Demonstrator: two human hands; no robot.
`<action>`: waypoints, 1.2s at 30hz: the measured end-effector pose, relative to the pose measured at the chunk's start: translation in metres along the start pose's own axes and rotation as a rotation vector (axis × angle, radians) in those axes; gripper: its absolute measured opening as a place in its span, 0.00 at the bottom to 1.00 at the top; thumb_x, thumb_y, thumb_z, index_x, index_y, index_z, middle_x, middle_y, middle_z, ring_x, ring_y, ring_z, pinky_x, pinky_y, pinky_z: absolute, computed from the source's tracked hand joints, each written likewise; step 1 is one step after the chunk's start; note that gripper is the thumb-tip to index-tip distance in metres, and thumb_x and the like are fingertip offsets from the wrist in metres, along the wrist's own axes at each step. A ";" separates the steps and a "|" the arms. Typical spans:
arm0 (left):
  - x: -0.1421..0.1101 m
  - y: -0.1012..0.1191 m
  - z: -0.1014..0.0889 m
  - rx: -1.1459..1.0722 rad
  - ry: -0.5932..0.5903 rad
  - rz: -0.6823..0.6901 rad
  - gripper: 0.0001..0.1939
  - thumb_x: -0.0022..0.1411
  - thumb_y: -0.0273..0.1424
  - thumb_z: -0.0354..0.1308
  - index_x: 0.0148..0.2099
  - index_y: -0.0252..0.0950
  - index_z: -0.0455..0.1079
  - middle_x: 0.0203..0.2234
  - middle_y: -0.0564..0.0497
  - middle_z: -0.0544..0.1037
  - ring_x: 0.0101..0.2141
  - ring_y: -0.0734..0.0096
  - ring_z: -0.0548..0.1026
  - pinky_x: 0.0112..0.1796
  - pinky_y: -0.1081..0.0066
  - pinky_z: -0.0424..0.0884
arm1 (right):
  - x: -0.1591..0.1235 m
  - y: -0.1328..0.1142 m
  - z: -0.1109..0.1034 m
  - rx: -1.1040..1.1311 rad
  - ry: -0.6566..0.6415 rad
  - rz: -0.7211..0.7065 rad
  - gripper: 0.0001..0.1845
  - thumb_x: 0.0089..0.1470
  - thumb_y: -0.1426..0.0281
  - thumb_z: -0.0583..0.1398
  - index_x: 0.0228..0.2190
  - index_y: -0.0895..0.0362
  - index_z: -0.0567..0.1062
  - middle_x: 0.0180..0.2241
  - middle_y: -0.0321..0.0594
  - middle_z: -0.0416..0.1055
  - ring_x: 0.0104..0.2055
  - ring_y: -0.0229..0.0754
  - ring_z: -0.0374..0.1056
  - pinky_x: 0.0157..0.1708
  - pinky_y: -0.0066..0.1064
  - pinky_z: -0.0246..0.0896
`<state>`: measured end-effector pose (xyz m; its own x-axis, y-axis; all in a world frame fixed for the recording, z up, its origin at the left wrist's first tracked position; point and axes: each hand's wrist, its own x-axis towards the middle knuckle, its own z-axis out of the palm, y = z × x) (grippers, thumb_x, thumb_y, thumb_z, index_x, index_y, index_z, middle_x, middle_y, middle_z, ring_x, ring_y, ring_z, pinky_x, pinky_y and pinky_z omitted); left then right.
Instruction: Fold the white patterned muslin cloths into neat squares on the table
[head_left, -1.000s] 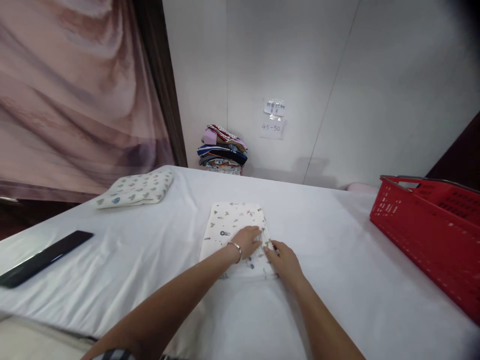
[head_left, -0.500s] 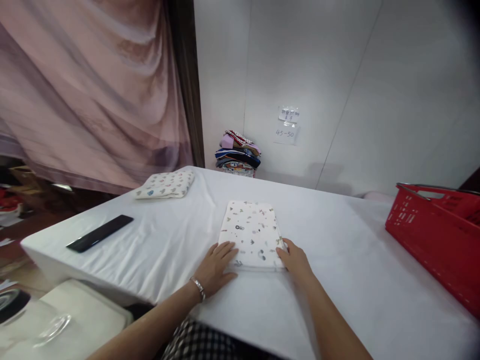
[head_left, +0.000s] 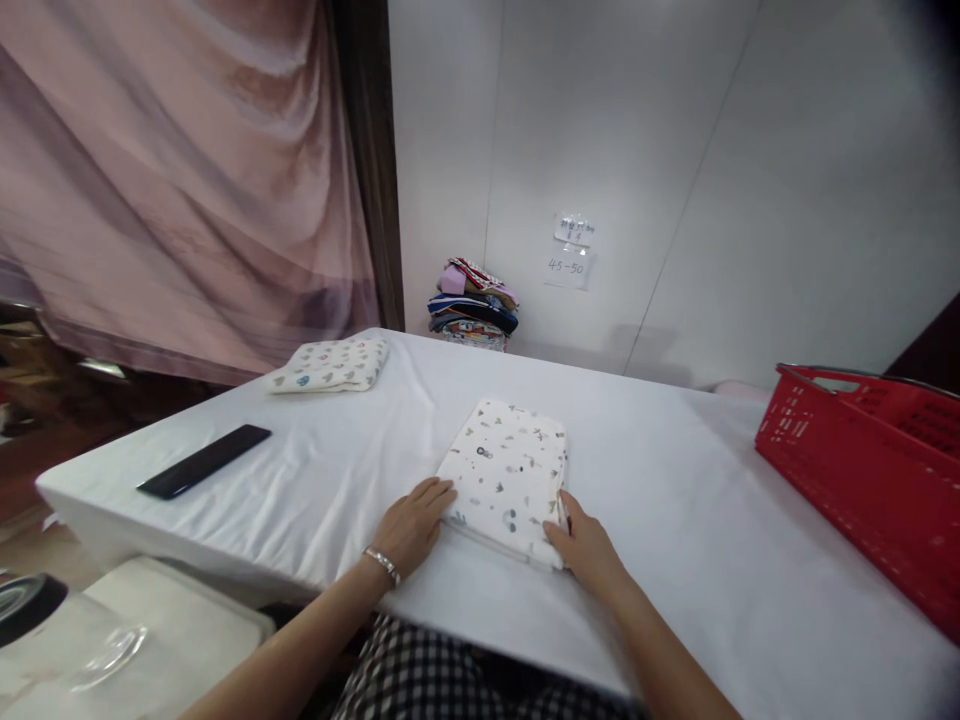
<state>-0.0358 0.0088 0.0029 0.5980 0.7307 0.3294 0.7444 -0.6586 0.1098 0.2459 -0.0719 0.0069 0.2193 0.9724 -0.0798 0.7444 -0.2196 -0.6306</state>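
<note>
A folded white cloth with small printed figures (head_left: pixel 510 475) lies on the white-covered table (head_left: pixel 675 540), its near edge raised a little. My left hand (head_left: pixel 411 523) holds the cloth's near left corner, fingers tucked under the edge. My right hand (head_left: pixel 583 545) grips the near right corner, thumb on top. A bracelet is on my left wrist.
A second folded printed cloth (head_left: pixel 330 363) lies at the table's far left. A black flat bar (head_left: pixel 204 461) rests near the left edge. A red plastic basket (head_left: pixel 870 470) stands at the right. A stack of folded clothes (head_left: pixel 472 310) sits against the far wall.
My left hand slid off the top of the cloth to its near left corner. Both hands now hold the near corners, and the cloth has turned slightly and lifted at its near edge.
</note>
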 end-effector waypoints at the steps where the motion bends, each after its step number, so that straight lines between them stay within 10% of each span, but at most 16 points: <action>1: -0.002 0.000 -0.002 -0.004 0.007 -0.002 0.27 0.48 0.19 0.46 0.51 0.39 0.63 0.51 0.51 0.65 0.53 0.65 0.59 0.48 0.63 0.61 | -0.005 -0.004 -0.002 -0.052 0.015 -0.017 0.33 0.50 0.57 0.50 0.56 0.55 0.52 0.29 0.39 0.70 0.32 0.43 0.66 0.29 0.30 0.57; 6: 0.009 0.022 -0.012 -0.049 0.094 0.019 0.25 0.49 0.20 0.45 0.50 0.38 0.64 0.49 0.50 0.67 0.52 0.64 0.61 0.52 0.57 0.54 | -0.004 -0.037 -0.014 -0.254 0.255 -0.251 0.29 0.52 0.62 0.49 0.55 0.56 0.53 0.53 0.46 0.56 0.54 0.46 0.53 0.46 0.35 0.54; 11: 0.034 0.041 0.000 -0.048 0.124 0.028 0.19 0.58 0.37 0.46 0.51 0.39 0.63 0.52 0.48 0.64 0.54 0.61 0.57 0.53 0.55 0.49 | 0.023 -0.068 0.001 -0.302 0.157 -0.490 0.30 0.53 0.59 0.47 0.55 0.57 0.52 0.60 0.42 0.43 0.60 0.43 0.38 0.55 0.37 0.39; 19: 0.031 0.026 0.029 0.041 0.035 -0.029 0.26 0.60 0.45 0.39 0.55 0.38 0.58 0.55 0.48 0.59 0.56 0.59 0.52 0.53 0.55 0.47 | 0.047 -0.036 0.021 -0.462 -0.072 -0.336 0.31 0.54 0.54 0.43 0.55 0.57 0.54 0.60 0.44 0.41 0.61 0.45 0.32 0.56 0.41 0.28; 36: 0.029 0.024 0.025 -0.056 0.043 -0.019 0.25 0.59 0.45 0.40 0.55 0.41 0.58 0.55 0.49 0.59 0.56 0.60 0.52 0.53 0.54 0.47 | 0.096 -0.015 -0.004 -0.254 -0.013 -0.117 0.32 0.52 0.55 0.46 0.54 0.60 0.56 0.60 0.45 0.40 0.61 0.46 0.32 0.56 0.38 0.36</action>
<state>0.0066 0.0189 -0.0080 0.5696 0.7358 0.3662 0.7370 -0.6545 0.1688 0.2581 0.0242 0.0118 0.1158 0.9929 -0.0289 0.8988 -0.1171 -0.4223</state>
